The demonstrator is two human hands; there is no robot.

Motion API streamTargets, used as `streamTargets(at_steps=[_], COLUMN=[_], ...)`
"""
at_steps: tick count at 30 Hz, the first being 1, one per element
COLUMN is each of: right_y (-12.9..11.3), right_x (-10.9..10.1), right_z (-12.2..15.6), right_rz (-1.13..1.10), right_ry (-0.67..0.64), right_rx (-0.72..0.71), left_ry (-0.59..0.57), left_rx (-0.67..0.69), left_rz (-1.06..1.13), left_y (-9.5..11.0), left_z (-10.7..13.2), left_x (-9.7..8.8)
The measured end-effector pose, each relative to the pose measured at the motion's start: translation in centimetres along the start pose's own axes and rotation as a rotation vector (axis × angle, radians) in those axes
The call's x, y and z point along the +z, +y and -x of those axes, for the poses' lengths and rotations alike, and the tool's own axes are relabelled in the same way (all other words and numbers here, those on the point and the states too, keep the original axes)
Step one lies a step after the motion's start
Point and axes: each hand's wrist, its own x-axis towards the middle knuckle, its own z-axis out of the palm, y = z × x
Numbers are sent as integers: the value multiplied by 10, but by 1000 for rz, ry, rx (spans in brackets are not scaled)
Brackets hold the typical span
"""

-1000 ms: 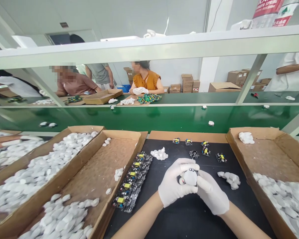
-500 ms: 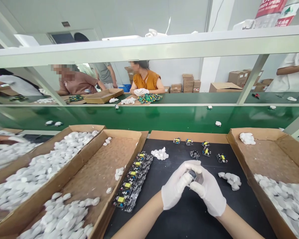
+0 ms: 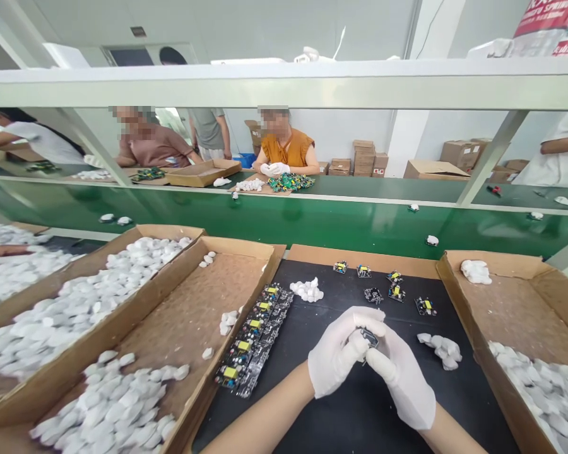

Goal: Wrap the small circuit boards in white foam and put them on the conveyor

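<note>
Black work surface [image 3: 350, 422]: strip of joined circuit boards [image 3: 252, 339] along its left side, yellow parts up. Six loose boards [image 3: 426, 306] spread over the far part — one shows no yellow part. White clump [image 3: 307, 290] near the strip's far end, second white clump [image 3: 441, 350] on the right side, near the right-hand cardboard tray [image 3: 473, 331]. Another cardboard tray [image 3: 180, 315] flanks the left — can't tell if either tray sits on the surface or beside it.
</note>
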Motion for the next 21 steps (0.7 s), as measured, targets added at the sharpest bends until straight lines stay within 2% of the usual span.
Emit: streamTargets(at_steps=[3,6,8,10,13,17,19,21], right_y=[3,12,16,18,18,15,15,17], right_x=[-2,-1,1,4,4,1,1,1], right_z=[2,4,4,5,6,8,8,8], right_rz=[-122,-284,-345,-355,-491,-645,-621,-502], right_ry=[-54,-51,-55,-77,-150,-187,-171,-116], right_rx=[17,37,59,85,164,207,194,149], left_ry=[-9,108,192,226,210,120,89,84], left_rx=[66,190,226,239,250,178,119,111], left_rz=[-18,-186,-287,-335,-311,-107,-18,-23], left_y=[-1,-4,-6,-7,-6,1,4,4], left_z=[-2,-3,-3,-4,-4,-4,-4,-5], left_x=[-4,-5,-3,-2,-2,-5,-6,-6])
